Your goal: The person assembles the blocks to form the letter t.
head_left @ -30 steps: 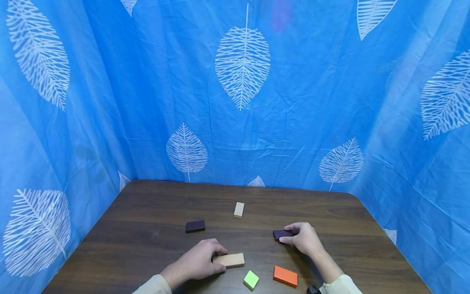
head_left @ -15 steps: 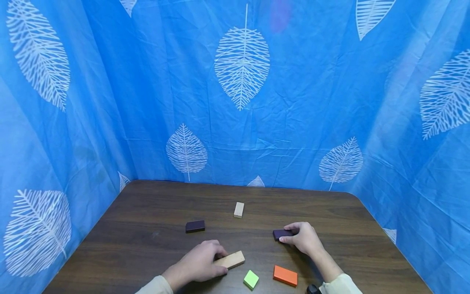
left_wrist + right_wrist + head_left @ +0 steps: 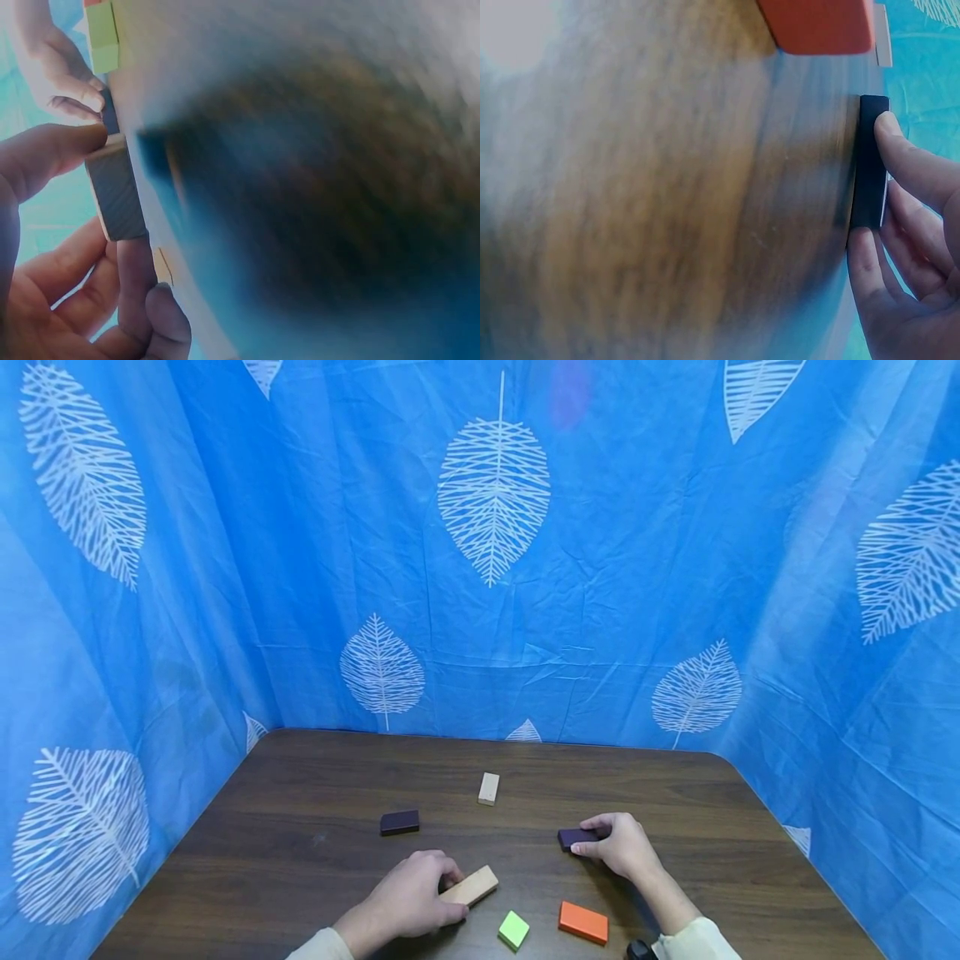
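In the head view the left hand (image 3: 411,895) pinches the near end of a pale wooden block (image 3: 474,887), which lies slanted, its far end pointing up and right. The left wrist view shows this block (image 3: 118,191) between the thumb and a finger of the left hand (image 3: 67,277). Further right, the right hand (image 3: 624,847) holds a dark block (image 3: 573,837) by its sides on the table. In the right wrist view the dark block (image 3: 870,161) stands between thumb and fingers of the right hand (image 3: 919,240).
On the brown table (image 3: 315,777) a second dark block (image 3: 400,822) lies left of centre and a small pale block (image 3: 488,788) further back. A green block (image 3: 513,931) and an orange block (image 3: 582,922) lie near the front. Blue curtains stand around the table's back and sides.
The left hand has turned the pale wooden block from nearly level to a steeper slant, its far end swinging away from the person. The right hand and its dark block have stayed in place.
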`<state>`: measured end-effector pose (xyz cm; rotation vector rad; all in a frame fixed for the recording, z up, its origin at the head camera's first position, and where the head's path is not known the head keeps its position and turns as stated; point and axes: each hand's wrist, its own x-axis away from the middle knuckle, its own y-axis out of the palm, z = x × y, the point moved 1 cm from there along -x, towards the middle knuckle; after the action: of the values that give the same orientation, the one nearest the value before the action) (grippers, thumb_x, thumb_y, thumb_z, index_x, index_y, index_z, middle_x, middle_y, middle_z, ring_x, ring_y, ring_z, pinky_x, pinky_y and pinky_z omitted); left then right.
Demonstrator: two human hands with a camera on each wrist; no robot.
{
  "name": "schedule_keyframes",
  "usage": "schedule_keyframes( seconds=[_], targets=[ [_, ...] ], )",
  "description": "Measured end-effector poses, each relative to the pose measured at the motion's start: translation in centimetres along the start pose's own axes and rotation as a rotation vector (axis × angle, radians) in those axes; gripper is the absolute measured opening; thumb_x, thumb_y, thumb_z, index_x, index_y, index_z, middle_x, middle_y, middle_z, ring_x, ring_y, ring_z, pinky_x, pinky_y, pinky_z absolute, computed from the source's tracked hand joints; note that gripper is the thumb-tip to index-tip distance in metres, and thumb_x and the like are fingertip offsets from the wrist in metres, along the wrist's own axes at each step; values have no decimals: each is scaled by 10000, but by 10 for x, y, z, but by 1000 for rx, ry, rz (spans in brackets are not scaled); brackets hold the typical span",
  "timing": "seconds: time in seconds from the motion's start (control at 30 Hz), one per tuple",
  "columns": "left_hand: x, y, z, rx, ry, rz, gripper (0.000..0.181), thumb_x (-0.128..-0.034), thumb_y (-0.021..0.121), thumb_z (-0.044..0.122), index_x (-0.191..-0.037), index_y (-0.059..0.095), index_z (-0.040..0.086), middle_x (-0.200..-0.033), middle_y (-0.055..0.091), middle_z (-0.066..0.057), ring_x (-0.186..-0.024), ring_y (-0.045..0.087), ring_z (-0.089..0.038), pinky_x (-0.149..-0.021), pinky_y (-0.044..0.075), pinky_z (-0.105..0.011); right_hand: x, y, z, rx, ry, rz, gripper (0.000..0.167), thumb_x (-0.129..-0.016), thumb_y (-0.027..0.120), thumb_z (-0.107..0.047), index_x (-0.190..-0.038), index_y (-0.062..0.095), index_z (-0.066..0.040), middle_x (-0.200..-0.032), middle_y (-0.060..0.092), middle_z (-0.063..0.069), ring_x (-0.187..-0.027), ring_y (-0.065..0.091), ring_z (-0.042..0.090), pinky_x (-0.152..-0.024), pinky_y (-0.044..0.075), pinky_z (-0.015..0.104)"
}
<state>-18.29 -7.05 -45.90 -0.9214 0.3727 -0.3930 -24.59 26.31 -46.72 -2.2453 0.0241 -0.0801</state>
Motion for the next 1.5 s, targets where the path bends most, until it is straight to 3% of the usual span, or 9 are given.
schedule_keyframes(
  seconds=[0.33, 0.77, 1.1, 1.33, 1.5],
  targets=[
    [2, -1, 2, 56, -135, 35, 267, -715, 864, 310, -849, 720, 130, -759, 554, 101, -623, 509, -28, -576, 451, -251, 0, 1, 1, 0, 0, 4, 423, -728, 920, -287, -1063, 776, -71, -1143, 677, 207, -1049, 606, 356, -871, 478, 531],
    [-2, 5, 3, 83, -201, 104, 250, -686, 853, 242, -761, 658, 103, -689, 552, 74, -598, 489, -72, -544, 440, -267, 1, 2, 1, -2, 10, -1, 423, -736, 916, -281, -1071, 773, -66, -1141, 676, 203, -1022, 606, 339, -857, 479, 526],
    [-5, 10, 12, 74, -248, 82, 307, -695, 861, 284, -741, 622, 97, -672, 557, 36, -563, 472, -115, -512, 425, -286, 1, 1, 1, -5, 6, -3, 428, -740, 913, -279, -1079, 772, -60, -1143, 678, 204, -1040, 611, 352, -866, 483, 535],
    [-8, 17, 14, 201, -334, 26, 389, -722, 864, 291, -722, 536, 83, -576, 553, -14, -378, 549, -85, -424, 460, -279, 1, 0, 0, -14, 11, -7, 427, -745, 910, -279, -1081, 771, -55, -1147, 674, 212, -1032, 610, 348, -865, 484, 535],
    [-9, 19, 15, 280, -340, -7, 433, -736, 879, 288, -757, 504, 71, -504, 566, -13, -352, 546, -86, -408, 477, -296, 0, 0, 0, -23, 6, -8, 414, -745, 913, -265, -1074, 772, -57, -1129, 684, 192, -1036, 616, 343, -866, 487, 528]
  ],
)
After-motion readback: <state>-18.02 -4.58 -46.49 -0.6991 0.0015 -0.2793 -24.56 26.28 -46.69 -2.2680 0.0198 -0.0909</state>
